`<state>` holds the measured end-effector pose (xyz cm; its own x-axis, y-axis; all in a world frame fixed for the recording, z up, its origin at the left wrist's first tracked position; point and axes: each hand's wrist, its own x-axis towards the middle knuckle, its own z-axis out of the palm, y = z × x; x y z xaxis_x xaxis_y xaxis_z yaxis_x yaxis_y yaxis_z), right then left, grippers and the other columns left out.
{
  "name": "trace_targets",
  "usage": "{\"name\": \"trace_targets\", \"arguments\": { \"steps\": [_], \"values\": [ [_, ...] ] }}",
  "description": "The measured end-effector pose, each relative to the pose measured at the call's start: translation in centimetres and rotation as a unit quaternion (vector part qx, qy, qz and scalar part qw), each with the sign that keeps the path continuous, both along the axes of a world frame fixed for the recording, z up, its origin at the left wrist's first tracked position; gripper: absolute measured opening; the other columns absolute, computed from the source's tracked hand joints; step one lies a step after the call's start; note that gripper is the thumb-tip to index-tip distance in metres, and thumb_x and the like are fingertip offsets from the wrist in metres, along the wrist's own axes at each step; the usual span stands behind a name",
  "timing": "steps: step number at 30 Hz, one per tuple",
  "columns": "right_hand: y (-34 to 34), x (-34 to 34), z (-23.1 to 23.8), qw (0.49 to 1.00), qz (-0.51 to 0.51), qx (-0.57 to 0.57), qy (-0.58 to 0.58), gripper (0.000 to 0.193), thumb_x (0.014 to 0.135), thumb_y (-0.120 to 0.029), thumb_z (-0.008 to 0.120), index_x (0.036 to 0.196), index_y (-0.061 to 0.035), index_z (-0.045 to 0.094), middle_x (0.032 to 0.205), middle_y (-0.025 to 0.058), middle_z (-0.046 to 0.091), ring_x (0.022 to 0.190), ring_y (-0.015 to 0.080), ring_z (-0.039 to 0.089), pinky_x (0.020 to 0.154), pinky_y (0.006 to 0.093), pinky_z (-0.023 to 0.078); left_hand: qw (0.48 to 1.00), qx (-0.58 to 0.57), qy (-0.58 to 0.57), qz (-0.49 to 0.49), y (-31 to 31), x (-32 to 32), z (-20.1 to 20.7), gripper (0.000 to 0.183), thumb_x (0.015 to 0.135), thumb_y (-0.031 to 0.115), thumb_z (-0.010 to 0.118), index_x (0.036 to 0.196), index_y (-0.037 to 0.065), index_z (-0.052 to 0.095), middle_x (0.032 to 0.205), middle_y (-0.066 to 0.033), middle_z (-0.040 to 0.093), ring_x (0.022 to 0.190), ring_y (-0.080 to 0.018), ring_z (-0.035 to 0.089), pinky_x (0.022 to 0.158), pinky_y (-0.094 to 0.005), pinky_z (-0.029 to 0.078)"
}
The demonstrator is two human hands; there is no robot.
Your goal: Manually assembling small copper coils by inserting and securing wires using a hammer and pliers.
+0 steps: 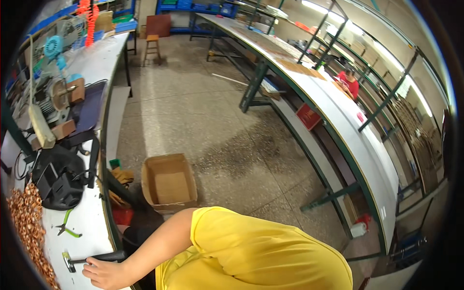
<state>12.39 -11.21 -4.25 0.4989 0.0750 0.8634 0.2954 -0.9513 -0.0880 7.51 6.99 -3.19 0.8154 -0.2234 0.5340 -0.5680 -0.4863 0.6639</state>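
My right hand lies on the white bench at the lower left, its fingers stretched out and apart. It holds nothing. Along its upper side rests a hammer with a black handle and a small metal head; the hand overlaps or adjoins the handle, and contact I cannot tell. Green-handled pliers lie open farther up the bench. A heap of small copper-coloured rings fills the bench's left edge. My left hand is out of the picture.
Beyond the pliers sit a black bag and a motor-driven machine. An open cardboard box stands on the floor beside the bench. A long white table runs along the right, with a person in red behind it. A wooden stool stands far off.
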Motion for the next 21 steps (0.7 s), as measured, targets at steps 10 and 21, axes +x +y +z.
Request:
{"name": "trace_targets", "arguments": {
  "steps": [10,21],
  "values": [
    [-0.1,0.4,0.1,0.998,0.005,-0.033,0.054,0.007,0.077,-0.012,0.054,0.071,-0.0118,0.05,0.089,0.0126,0.05,0.073,0.0282,0.048,0.061,0.0371,0.043,0.997,0.052,-0.055,-0.007,-0.5,-0.2,0.6,0.01,0.093,0.009,0.05,0.095,0.001,0.055,0.081,-0.0116,0.061,0.068,-0.0213,0.061,0.063,-0.0288,0.052],
    [-0.2,1.6,-1.9,0.999,0.001,-0.015,0.032,0.006,0.077,-0.009,0.055,0.072,-0.0095,0.051,0.087,0.0145,0.05,0.073,0.029,0.049,0.061,0.0365,0.043,0.993,0.075,-0.086,-0.026,-1.1,-0.3,0.7,0.009,0.092,0.009,0.05,0.094,0.001,0.055,0.079,-0.0108,0.061,0.068,-0.0202,0.061,0.061,-0.0273,0.052]
  ]
}}
